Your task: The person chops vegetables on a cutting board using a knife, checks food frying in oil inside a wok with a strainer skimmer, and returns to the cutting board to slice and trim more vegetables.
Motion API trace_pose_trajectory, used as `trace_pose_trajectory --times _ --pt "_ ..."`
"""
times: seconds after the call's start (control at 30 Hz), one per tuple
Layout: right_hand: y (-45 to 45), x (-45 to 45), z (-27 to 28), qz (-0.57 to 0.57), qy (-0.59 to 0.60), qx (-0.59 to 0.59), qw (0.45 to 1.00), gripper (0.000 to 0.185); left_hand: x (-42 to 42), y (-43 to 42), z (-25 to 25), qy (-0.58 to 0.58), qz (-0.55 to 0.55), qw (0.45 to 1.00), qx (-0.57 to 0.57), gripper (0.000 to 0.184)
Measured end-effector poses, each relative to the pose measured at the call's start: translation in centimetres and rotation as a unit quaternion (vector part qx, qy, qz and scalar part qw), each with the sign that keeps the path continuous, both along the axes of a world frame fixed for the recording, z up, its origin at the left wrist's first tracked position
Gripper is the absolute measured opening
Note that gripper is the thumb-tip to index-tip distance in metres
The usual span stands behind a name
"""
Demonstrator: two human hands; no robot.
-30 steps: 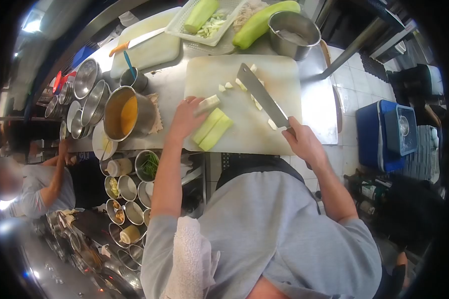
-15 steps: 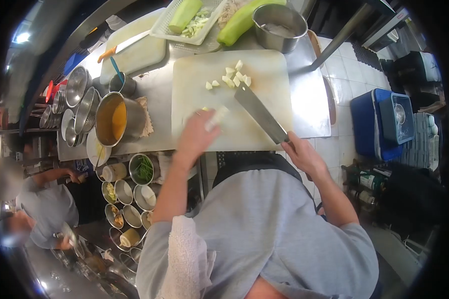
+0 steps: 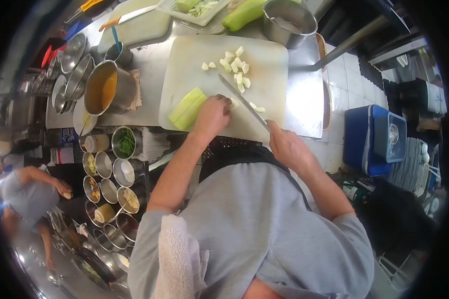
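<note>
My right hand (image 3: 284,144) grips the handle of a large knife (image 3: 244,102), whose blade points up and left over the white cutting board (image 3: 179,65). Fingers curled, my left hand (image 3: 214,115) presses on a pale piece of vegetable (image 3: 233,103) close to the blade; most of that piece is hidden. Just left of this hand lie pale green squash lengths (image 3: 186,110), side by side. Several small white chunks (image 3: 238,65) are scattered beyond the knife, and a few more lie right of the blade.
Steel pots (image 3: 290,25) and a whole green squash (image 3: 244,15) stand behind the board. At left are a pot of orange liquid (image 3: 107,89), steel bowls (image 3: 75,52) and ingredient containers (image 3: 126,143). Co-workers (image 3: 32,192) are at far left; a blue cooler (image 3: 359,139) is at right.
My left hand has moved right and down to beside the blade. The knife now lies steeper on edge near the held piece. More cut chunks lie on the board than a second ago.
</note>
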State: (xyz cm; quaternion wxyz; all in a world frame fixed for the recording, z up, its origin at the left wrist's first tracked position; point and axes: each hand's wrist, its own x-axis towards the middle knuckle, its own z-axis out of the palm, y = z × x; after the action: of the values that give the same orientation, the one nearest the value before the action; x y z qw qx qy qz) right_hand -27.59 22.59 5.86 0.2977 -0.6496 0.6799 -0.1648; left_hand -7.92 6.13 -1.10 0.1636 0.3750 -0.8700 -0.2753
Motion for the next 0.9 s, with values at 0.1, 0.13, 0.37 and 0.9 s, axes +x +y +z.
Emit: trace_pose_trajectory --times 0.1,0.13,0.37,0.9 --pt "0.5 0.1 0.7 0.020 0.012 0.010 1.000 0.032 -0.2 0.2 0.6 -0.044 0.007 0.999 0.024 0.024" --pt "0.7 0.2 0.9 0.023 0.014 0.016 0.999 0.030 -0.2 0.2 0.6 -0.041 0.010 0.999 0.020 0.024" --pt "0.3 0.7 0.5 0.012 0.040 0.106 0.993 0.024 -0.1 0.1 0.6 -0.045 -0.008 0.999 0.001 0.027" --pt "-0.9 1.7 0.9 0.004 0.021 0.082 0.996 0.014 0.4 0.4 0.6 -0.045 0.007 0.999 0.024 0.022"
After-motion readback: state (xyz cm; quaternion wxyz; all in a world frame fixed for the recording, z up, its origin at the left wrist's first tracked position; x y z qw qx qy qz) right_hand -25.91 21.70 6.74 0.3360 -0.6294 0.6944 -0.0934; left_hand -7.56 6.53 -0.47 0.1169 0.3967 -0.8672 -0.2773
